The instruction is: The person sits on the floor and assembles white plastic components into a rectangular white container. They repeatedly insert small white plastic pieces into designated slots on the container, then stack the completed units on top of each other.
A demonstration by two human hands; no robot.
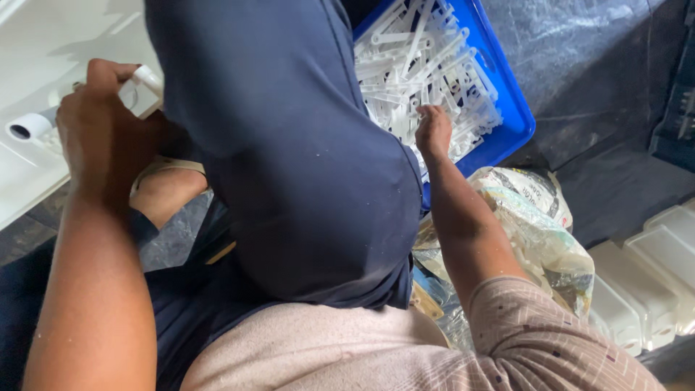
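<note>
We see the left hand (101,123) closed around a small white plastic fitting (145,83) at the near edge of a large white moulded plastic panel (43,43). The right hand (433,130) reaches into a blue plastic crate (507,94), fingers curled down onto the heap of white plastic strips (420,58) near its front edge; we cannot tell whether it grips one.

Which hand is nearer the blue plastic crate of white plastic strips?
Right. The right hand reaches into the blue plastic crate; the left hand is far across the raised knee.
</note>
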